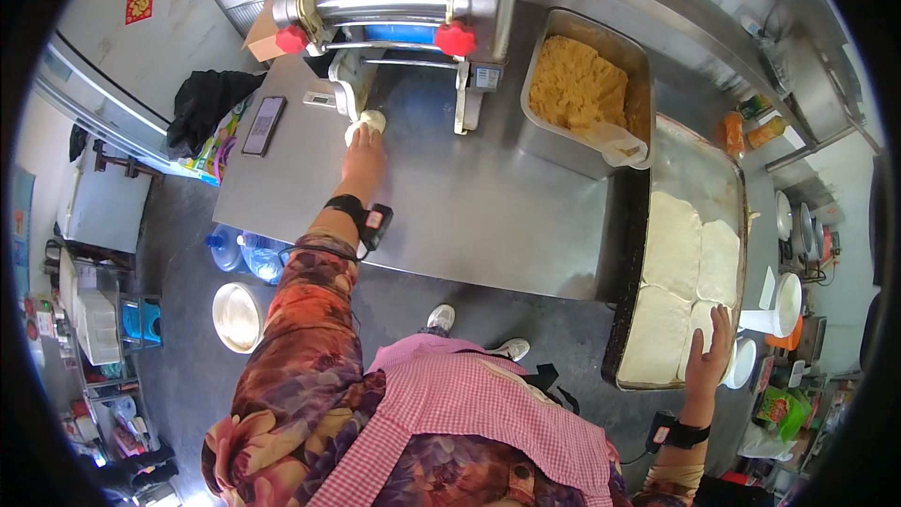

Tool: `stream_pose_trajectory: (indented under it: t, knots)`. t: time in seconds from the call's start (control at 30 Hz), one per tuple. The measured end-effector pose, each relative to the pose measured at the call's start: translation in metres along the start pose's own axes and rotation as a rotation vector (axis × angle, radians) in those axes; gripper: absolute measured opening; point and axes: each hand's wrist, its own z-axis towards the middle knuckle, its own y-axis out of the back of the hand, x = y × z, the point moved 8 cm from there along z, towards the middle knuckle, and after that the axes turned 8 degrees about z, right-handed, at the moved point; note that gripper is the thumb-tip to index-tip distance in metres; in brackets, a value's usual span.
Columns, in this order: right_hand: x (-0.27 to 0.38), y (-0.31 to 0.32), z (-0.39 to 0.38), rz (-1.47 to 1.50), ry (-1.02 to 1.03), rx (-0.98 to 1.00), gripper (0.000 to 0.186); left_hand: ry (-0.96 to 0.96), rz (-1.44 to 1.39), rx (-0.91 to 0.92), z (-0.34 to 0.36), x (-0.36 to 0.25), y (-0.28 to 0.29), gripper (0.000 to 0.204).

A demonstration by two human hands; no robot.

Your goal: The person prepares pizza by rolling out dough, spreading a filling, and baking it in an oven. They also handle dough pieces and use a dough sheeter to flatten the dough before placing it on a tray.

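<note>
My left hand [364, 158] reaches forward on the steel table, its fingers closed over a small pale lump of dough [373, 119]. The lump lies by the foot of a steel roller machine [380, 2] with red knobs. At the lower right, my right hand [709, 354] has its fingers spread and holds nothing. It is over the near right corner of a large baking tray [690, 155], beside a flat dough sheet [696, 330]. Several such sheets lie side by side in the tray. Whether my right hand touches the sheet or the rim, I cannot tell.
A deep steel pan [563, 145] of crumbly yellow filling stands at the table's back right, a clear plastic bag [615, 143] at its corner. A phone [264, 126] lies at the left. On the floor are a white bucket [238, 317] and blue water bottles [227, 247].
</note>
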Motion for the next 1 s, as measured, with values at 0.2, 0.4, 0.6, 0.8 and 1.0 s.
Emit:
stream_pose_trajectory:
  t: [0.2, 0.4, 0.6, 0.8, 1.0]
  knots:
    - [0.081, -0.010, 0.003, -0.034, 0.126, 0.013, 0.043, 0.044, -0.099, 0.076, 0.034, 0.022, 0.017, 0.042]
    - [0.107, -0.020, -0.002, -0.048, 0.118, 0.054, 0.045, 0.094, -0.447, 0.133, 0.024, 0.011, 0.008, 0.027]
    - [0.133, -0.031, 0.003, -0.043, 0.107, 0.079, 0.045, -0.229, -0.592, -0.124, 0.006, 0.016, -0.002, 0.024]
    - [0.160, -0.046, 0.018, -0.075, 0.174, 0.127, 0.041, -0.082, -0.490, -0.130, 0.092, 0.005, -0.011, 0.020]
    - [0.184, -0.066, 0.018, -0.020, 0.315, 0.149, 0.041, -0.610, -0.396, 0.108, -0.009, -0.083, -0.014, 0.020]
